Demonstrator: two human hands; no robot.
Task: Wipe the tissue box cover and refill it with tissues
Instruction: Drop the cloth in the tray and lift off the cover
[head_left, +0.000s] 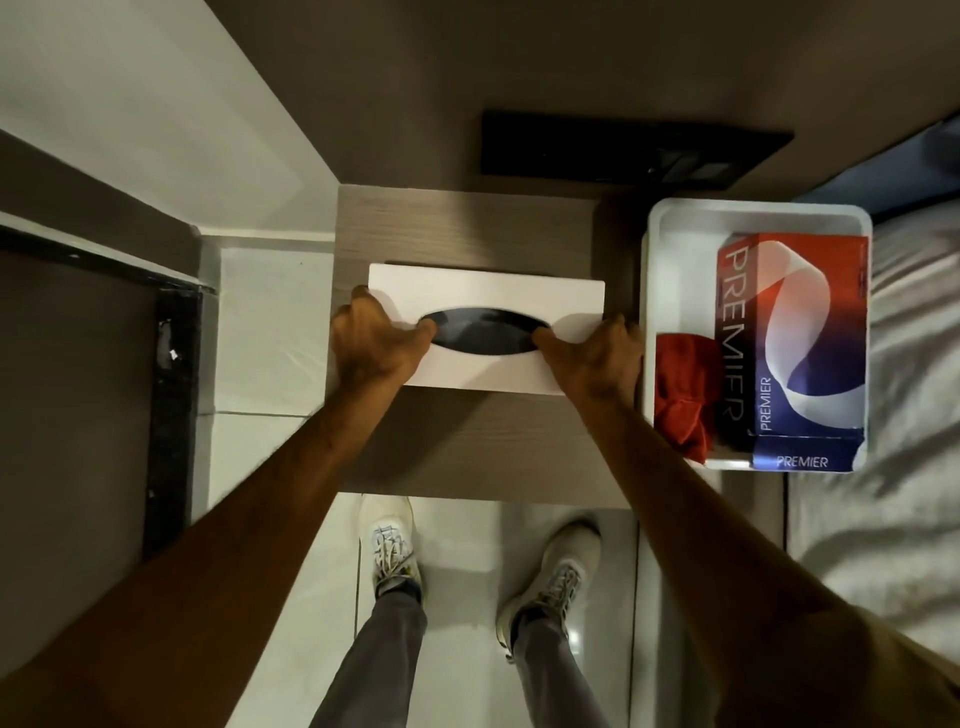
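Note:
A white tissue box cover (485, 291) with a dark oval slot lies flat on the small wooden table (467, 447). My left hand (371, 338) grips its left end, thumb at the slot's left tip. My right hand (597, 358) grips its right end, thumb at the slot's right tip. No tissue shows in the slot. To the right, a white bin (758, 210) holds a red-and-blue Premier tissue pack (795, 332) and a crumpled red cloth (683, 389).
A black panel (623, 148) is mounted on the wall behind the table. A bed with a grey sheet (909, 389) lies to the right of the bin. White floor tiles and my two shoes (395, 545) are below the table's front edge. A dark cabinet edge (171, 415) stands at left.

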